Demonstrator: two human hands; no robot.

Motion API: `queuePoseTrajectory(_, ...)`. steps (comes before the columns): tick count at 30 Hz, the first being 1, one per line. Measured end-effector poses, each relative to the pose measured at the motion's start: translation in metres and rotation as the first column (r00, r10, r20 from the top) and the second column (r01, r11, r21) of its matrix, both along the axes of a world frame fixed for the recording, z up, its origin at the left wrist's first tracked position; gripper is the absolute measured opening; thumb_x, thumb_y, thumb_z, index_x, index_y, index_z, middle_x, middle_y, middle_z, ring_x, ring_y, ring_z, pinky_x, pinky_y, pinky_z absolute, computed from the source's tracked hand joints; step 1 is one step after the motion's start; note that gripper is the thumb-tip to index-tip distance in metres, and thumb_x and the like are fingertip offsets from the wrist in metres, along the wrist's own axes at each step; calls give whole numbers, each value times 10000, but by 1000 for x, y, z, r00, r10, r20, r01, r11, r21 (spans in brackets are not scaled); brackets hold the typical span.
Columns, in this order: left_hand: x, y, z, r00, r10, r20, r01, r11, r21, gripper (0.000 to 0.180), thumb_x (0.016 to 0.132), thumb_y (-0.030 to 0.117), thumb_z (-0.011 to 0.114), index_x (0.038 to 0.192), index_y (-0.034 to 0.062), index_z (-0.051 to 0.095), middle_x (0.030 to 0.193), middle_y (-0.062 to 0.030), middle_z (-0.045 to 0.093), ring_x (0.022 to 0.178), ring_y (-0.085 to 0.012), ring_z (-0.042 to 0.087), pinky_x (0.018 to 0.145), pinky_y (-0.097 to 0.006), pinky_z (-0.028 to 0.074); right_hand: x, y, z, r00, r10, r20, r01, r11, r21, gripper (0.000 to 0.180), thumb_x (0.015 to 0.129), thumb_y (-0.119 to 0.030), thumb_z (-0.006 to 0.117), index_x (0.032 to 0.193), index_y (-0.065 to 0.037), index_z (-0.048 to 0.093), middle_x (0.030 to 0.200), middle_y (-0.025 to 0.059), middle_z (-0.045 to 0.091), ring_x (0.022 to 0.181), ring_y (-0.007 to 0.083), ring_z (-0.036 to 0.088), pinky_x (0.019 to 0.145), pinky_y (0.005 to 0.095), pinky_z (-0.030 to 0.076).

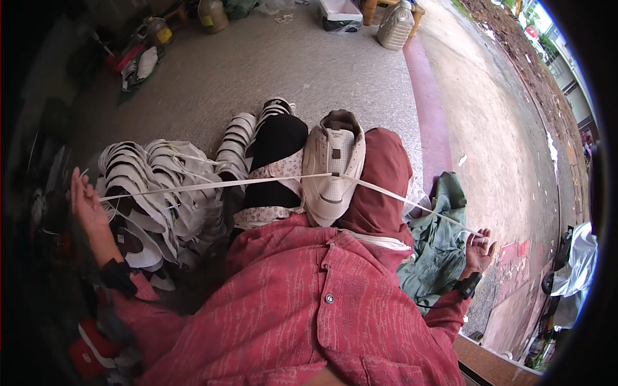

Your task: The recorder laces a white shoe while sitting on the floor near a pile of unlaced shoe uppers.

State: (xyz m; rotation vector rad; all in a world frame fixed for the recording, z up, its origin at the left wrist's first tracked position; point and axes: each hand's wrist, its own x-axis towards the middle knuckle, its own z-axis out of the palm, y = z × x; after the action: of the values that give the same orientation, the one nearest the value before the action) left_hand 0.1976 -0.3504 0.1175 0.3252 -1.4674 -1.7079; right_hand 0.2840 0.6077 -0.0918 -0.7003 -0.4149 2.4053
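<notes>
A pale cream sneaker [331, 170] with a brown lining rests between my knees, its heel opening pointing away from me. One flat white shoelace [225, 184] runs through its lowest eyelets near the toe and stretches out taut to both sides. Far out to the left, my left hand [90, 204] grips one part of the lace, with some fingers raised. On the right, my right hand [478, 252] is closed on the other part, its palm turned up. The rest of the eyelets show no lace. Neither hand touches the sneaker itself.
Stacked white-and-dark shoe uppers [132, 170] stand left of my legs, with more nested uppers [235, 145] beyond my left knee. Green cloth [441, 225] lies by my right leg. A plastic jug [394, 27] and a white tub [340, 13] stand at the far floor edge.
</notes>
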Motion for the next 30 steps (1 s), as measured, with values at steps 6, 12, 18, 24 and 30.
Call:
queuePoseTrajectory(6,33,-70,21,946,319,63,-310,943,-121,348,944,113,553,1283,37,574,1129,-66,653,670,-48,453,601,-180,361,-4,8,-27,995,81,-62,-85,994,-63,433,936,-276,608,1261,8,567,1277,103,606,1219,257,535,1017,495,428)
queuePoseTrajectory(12,40,-117,31,798,602,3,-554,736,-389,329,942,92,484,1239,44,616,1087,-50,690,755,-102,486,750,-235,408,2,83,-92,983,-40,180,56,995,-83,284,951,-26,527,1220,40,588,1181,165,638,1081,277,618,947,419,509)
queuePoseTrajectory(18,-46,-44,24,979,173,-110,-186,524,-832,373,918,-8,439,1251,20,607,1208,-50,647,818,-73,537,701,-205,422,-7,79,-97,973,21,228,-112,912,394,268,970,-77,539,1203,45,585,1117,142,654,981,218,633,877,323,536)
queuePoseTrajectory(24,-107,221,-24,859,-312,407,507,628,-590,418,952,52,540,1367,98,523,1054,-72,690,807,-93,624,688,-231,491,-142,-212,65,892,210,400,-451,405,795,210,947,-143,608,1081,16,641,951,99,706,777,124,648,708,245,524)
queuePoseTrajectory(30,-122,341,-92,556,-593,582,824,302,-479,108,873,60,625,927,-13,684,732,-41,677,667,-88,625,611,-236,497,-159,-346,81,888,188,420,-304,-446,842,82,843,-83,614,887,-41,669,835,128,684,793,284,658,692,369,497)
